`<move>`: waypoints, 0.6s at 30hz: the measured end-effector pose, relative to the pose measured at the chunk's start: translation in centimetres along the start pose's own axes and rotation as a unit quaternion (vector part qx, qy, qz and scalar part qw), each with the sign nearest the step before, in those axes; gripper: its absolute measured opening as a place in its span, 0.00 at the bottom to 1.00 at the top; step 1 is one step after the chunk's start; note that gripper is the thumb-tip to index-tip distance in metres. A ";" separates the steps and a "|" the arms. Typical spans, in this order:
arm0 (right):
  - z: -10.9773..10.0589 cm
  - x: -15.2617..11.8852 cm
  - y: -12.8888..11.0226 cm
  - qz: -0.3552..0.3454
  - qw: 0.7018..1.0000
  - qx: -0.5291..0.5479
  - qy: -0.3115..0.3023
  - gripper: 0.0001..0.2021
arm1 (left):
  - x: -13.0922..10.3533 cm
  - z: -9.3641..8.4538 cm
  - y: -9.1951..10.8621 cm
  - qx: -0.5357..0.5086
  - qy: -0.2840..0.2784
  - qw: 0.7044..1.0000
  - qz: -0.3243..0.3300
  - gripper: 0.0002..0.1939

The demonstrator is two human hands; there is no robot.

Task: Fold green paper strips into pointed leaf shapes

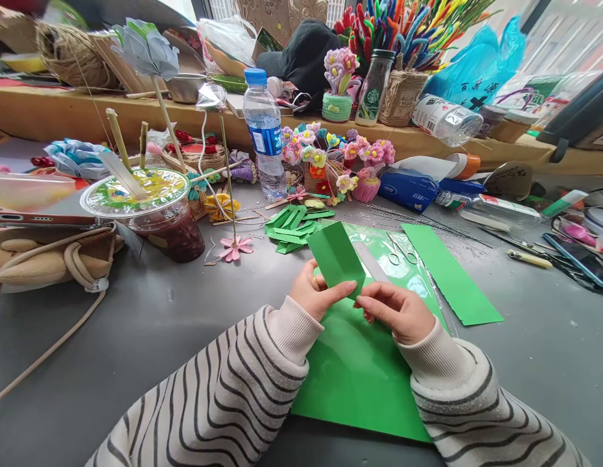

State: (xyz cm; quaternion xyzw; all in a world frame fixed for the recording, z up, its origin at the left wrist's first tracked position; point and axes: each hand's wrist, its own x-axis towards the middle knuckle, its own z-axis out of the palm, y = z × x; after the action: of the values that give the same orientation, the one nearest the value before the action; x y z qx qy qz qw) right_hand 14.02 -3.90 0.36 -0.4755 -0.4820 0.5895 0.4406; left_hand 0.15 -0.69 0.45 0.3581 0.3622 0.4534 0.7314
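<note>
A creased piece of green paper is held up in my left hand, thumb across its front and fingers behind. At its lower right corner, the closed fingertips of my right hand pinch the paper's edge. Below both hands lies a large green sheet under a clear plastic sleeve. Small scissors and a pale ruler-like strip rest on the sleeve. A long green paper strip lies to the right. Several folded green paper pieces are heaped beyond my left hand.
A lidded drink cup and a pink paper flower stand left. Behind are a water bottle, crocheted flowers and a blue tissue pack. Thin wires lie at the back; a phone is far right.
</note>
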 end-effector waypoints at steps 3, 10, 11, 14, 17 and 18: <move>0.1 -0.1 0.1 -0.001 1.000 0.021 0.015 0.04 | 0.1 0.0 0.0 -0.005 0.000 1.000 0.007 0.21; 0.8 -0.1 -0.1 0.010 0.998 -0.005 0.054 0.07 | 0.0 0.1 0.2 0.006 -0.013 1.000 0.001 0.21; 0.8 -0.1 -0.2 0.006 0.998 -0.020 0.052 0.07 | 0.0 0.1 0.2 0.012 -0.017 1.000 0.000 0.22; 0.8 -0.1 -0.3 0.008 0.999 -0.038 0.029 0.07 | -0.1 0.1 0.2 0.025 -0.014 1.000 0.008 0.22; 0.6 -0.1 -0.2 0.008 0.999 -0.044 0.012 0.07 | -0.2 0.1 0.1 0.031 -0.012 0.999 0.011 0.22; 0.5 -0.1 -0.1 0.005 0.999 -0.048 0.014 0.07 | -0.2 0.1 0.1 0.033 -0.013 0.999 0.010 0.22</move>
State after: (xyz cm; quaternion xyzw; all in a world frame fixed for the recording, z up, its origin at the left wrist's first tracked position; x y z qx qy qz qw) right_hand 13.52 -4.05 0.54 -0.5068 -0.5013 0.5610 0.4208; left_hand 0.14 -0.84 0.64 0.3915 0.3643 0.4437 0.7191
